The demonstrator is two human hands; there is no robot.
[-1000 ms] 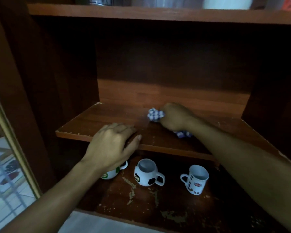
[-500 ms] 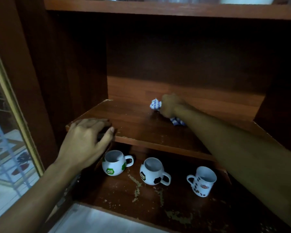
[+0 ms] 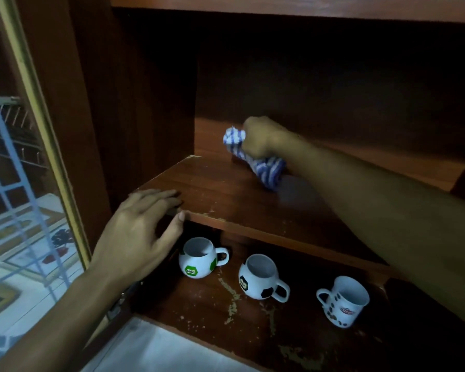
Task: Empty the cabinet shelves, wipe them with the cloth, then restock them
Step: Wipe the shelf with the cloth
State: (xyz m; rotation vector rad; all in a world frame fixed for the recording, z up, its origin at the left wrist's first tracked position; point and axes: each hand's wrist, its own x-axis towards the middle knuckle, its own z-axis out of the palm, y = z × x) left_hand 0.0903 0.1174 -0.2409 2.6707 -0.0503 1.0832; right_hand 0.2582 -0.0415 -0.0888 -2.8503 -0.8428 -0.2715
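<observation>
On middle shelf (image 3: pixel 226 189), toward 12 o'clock: right hand (image 3: pixel 261 138) clenched round striped cloth (image 3: pixel 266 169), cloth touching board. 9 o'clock: left hand (image 3: pixel 140 232) relaxed, fingers flat on front edge. Bottom shelf (image 3: pixel 199 315), 6 o'clock: green-patch mug (image 3: pixel 198 260), football mug (image 3: pixel 259 279), bean-print mug (image 3: pixel 344 302), upright, empty.

The cloth (image 3: pixel 255 159) at centre is striped blue and white. The shelf (image 3: pixel 226 194) is reddish-brown wood grain. Along the bottom, the left mug (image 3: pixel 198 260) is white with green patches, the middle mug (image 3: pixel 261 277) white with black patches, and the right mug (image 3: pixel 344 302) white with brown spots.
</observation>
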